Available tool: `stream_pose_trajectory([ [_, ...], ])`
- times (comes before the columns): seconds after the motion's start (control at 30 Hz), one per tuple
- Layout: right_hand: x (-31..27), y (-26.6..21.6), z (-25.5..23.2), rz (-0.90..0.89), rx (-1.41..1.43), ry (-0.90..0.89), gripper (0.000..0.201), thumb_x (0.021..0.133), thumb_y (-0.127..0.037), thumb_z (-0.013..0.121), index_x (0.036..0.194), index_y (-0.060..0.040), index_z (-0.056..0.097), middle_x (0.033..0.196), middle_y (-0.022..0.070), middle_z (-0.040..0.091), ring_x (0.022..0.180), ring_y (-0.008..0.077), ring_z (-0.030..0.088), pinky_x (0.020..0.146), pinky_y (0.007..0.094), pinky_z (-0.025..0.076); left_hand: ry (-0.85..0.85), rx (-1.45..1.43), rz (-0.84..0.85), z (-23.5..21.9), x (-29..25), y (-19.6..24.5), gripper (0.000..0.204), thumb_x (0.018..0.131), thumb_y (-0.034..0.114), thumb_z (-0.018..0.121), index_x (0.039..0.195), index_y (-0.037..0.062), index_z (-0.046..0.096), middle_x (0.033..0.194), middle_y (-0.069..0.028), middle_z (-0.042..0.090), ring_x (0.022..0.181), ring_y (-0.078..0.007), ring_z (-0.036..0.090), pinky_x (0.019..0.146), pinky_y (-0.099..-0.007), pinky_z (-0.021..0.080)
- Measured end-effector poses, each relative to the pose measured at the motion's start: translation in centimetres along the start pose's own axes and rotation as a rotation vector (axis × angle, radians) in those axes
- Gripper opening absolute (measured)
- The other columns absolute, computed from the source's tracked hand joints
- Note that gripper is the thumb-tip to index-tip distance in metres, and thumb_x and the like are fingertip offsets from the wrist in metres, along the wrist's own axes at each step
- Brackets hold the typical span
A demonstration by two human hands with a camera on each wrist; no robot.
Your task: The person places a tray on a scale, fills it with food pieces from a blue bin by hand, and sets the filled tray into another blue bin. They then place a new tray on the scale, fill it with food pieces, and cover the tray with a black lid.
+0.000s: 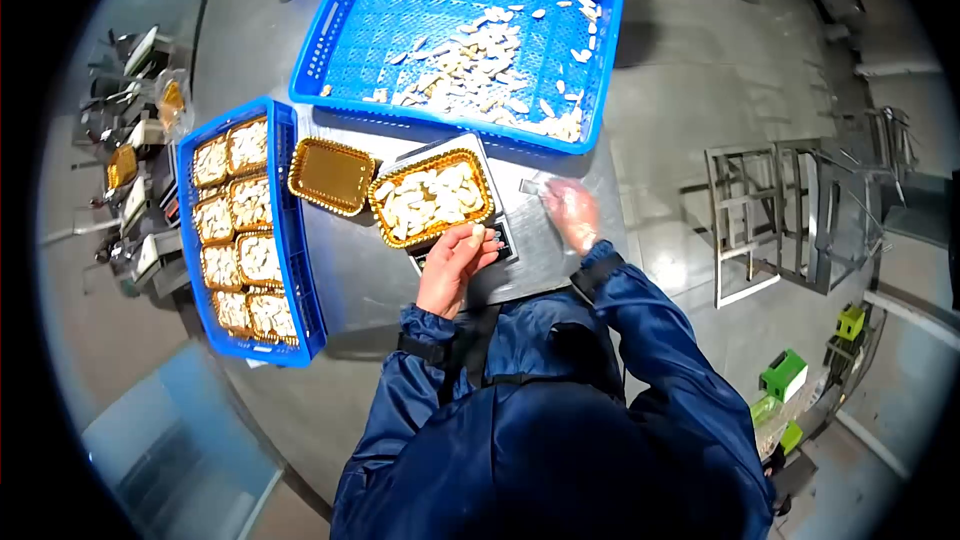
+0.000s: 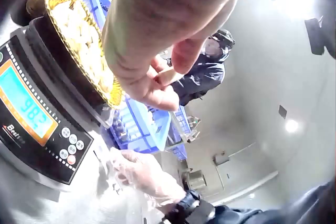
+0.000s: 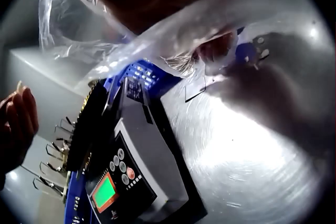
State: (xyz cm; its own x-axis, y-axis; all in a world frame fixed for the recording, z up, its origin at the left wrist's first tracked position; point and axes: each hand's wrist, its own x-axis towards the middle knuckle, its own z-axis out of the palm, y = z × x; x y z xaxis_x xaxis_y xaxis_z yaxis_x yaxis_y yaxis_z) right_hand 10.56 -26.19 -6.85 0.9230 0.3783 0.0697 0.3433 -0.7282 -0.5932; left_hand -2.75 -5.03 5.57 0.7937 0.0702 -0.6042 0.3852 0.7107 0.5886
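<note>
My left hand (image 1: 450, 272) pinches a small pale piece (image 2: 168, 76) between thumb and fingertips, just over the near edge of a gold tray (image 1: 488, 215). Pale, elongated pieces (image 1: 430, 202) fill that tray, which sits on a digital scale (image 3: 152, 155) with a lit display (image 2: 26, 102). To the scale's right, my right hand (image 1: 572, 215), in a loose clear plastic glove, is low over the metal table with its fingers relaxed. A small flat rectangle (image 1: 530, 187) lies by its fingertips. An unfilled gold tray (image 1: 335, 176) stands left of the scale.
Beyond the scale, a large blue crate (image 1: 603, 60) holds scattered pale pieces. At left, a blue crate (image 1: 300, 270) holds several filled gold trays. Metal frames (image 1: 745, 230) stand on the floor at right. Another person (image 2: 205, 74) appears in the left wrist view.
</note>
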Motion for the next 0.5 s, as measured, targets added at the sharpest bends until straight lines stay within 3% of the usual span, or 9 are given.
stream_pose_trajectory([
  [0.07, 2.2, -1.5, 1.1, 0.001, -0.232, -0.151, 0.027, 0.081, -0.025, 0.07, 0.101, -0.0067, 0.068, 0.093, 0.0161, 0.065, 0.091, 0.037, 0.062, 0.08, 0.0458, 0.05, 0.046, 0.062, 0.055, 1.3, -0.2, -0.4, 0.025, 0.098, 0.016, 0.058, 0.119, 0.0028, 0.056, 0.113, -0.011, 0.065, 0.098, -0.0169, 0.065, 0.088, -0.031, 0.055],
  [0.1, 2.9, -1.5, 2.0, -0.055, -0.352, -0.114, 0.022, 0.077, -0.021, 0.071, 0.092, -0.0068, 0.064, 0.085, 0.0159, 0.061, 0.085, 0.0378, 0.061, 0.075, 0.0481, 0.049, 0.108, 0.103, 0.062, 2.1, -0.4, -0.6, 0.025, 0.098, 0.017, 0.059, 0.118, 0.0022, 0.056, 0.111, -0.0112, 0.066, 0.095, -0.0167, 0.066, 0.087, -0.0309, 0.055],
  [0.2, 2.9, -1.5, 2.0, -0.091, -0.198, -0.116, 0.017, 0.077, -0.018, 0.071, 0.085, -0.0069, 0.061, 0.082, 0.0158, 0.06, 0.082, 0.0384, 0.06, 0.072, 0.0492, 0.049, 0.161, 0.172, 0.118, 2.9, -1.1, -1.2, 0.03, 0.098, 0.016, 0.059, 0.124, 0.0011, 0.057, 0.109, -0.0103, 0.066, 0.093, -0.0153, 0.066, 0.085, -0.0292, 0.055],
  [0.27, 3.2, -1.1, 1.3, -0.164, -0.15, -0.077, 0.016, 0.077, -0.013, 0.07, 0.086, -0.0056, 0.059, 0.078, 0.0152, 0.058, 0.074, 0.034, 0.061, 0.068, 0.0457, 0.05, 0.151, 0.171, 0.143, 3.2, -0.9, -1.5, 0.032, 0.098, 0.014, 0.058, 0.127, 0.001, 0.056, 0.11, -0.0102, 0.067, 0.094, -0.0151, 0.066, 0.085, -0.0287, 0.055],
  [0.33, 2.5, -2.1, -1.1, 0.166, 0.396, -0.258, 0.009, 0.079, -0.011, 0.065, 0.083, -0.0046, 0.06, 0.081, 0.0161, 0.062, 0.069, 0.0284, 0.063, 0.066, 0.0389, 0.051, 0.123, 0.222, 0.146, 3.5, -0.5, -1.6, 0.033, 0.098, 0.013, 0.058, 0.128, 0.0009, 0.056, 0.111, -0.0102, 0.066, 0.094, -0.0153, 0.066, 0.085, -0.0288, 0.055],
  [0.4, 1.4, -2.7, -3.7, 0.499, 1.158, -0.277, 0.007, 0.089, -0.008, 0.062, 0.087, -0.0018, 0.06, 0.075, 0.0032, 0.062, 0.068, 0.0121, 0.06, 0.058, 0.025, 0.047, 0.121, 0.215, 0.118, 4.4, 0.1, -1.3, 0.032, 0.096, 0.01, 0.059, 0.127, -0.0009, 0.058, 0.11, -0.0079, 0.067, 0.093, -0.0127, 0.065, 0.083, -0.0262, 0.054],
  [0.5, 0.4, -5.7, -11.0, 0.56, 1.137, -0.255, 0.01, 0.093, -0.011, 0.062, 0.092, -0.001, 0.064, 0.078, -0.0007, 0.061, 0.071, 0.0064, 0.058, 0.057, 0.0203, 0.045, 0.103, 0.255, 0.117, 5.4, 1.1, -1.7, 0.033, 0.097, 0.014, 0.059, 0.127, 0.0003, 0.057, 0.11, -0.0097, 0.067, 0.094, -0.0148, 0.065, 0.084, -0.0282, 0.054],
])
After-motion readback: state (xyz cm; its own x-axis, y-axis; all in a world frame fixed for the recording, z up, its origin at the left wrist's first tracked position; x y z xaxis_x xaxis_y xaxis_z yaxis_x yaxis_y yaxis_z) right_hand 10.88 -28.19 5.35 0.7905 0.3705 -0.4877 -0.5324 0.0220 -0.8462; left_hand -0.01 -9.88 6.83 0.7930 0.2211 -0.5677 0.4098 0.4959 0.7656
